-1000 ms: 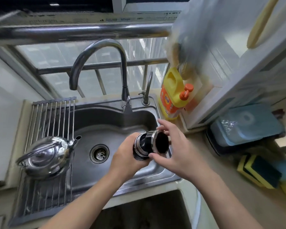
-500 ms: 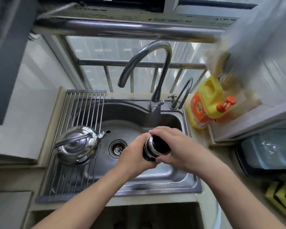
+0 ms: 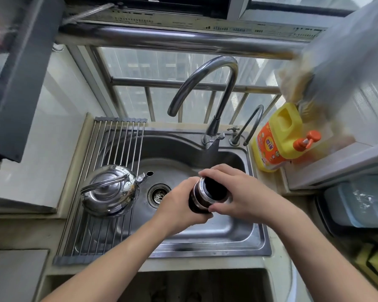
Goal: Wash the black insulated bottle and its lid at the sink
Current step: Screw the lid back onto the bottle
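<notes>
Over sink (image 3: 216,247), both hands (image 3: 179,203) holding bottle (image 3: 200,197), detergent label (image 3: 268,147) illegible

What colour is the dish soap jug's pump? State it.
Orange pump, head view.

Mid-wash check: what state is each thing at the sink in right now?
Bottle, held over the sink, left hand gripping its body.
Lid, at the bottle's top, right hand gripping it; tightness unclear.
Tap, no water visible.
Kettle, upright on the rack, closed.
Soap jug, upright beside the sink.
</notes>
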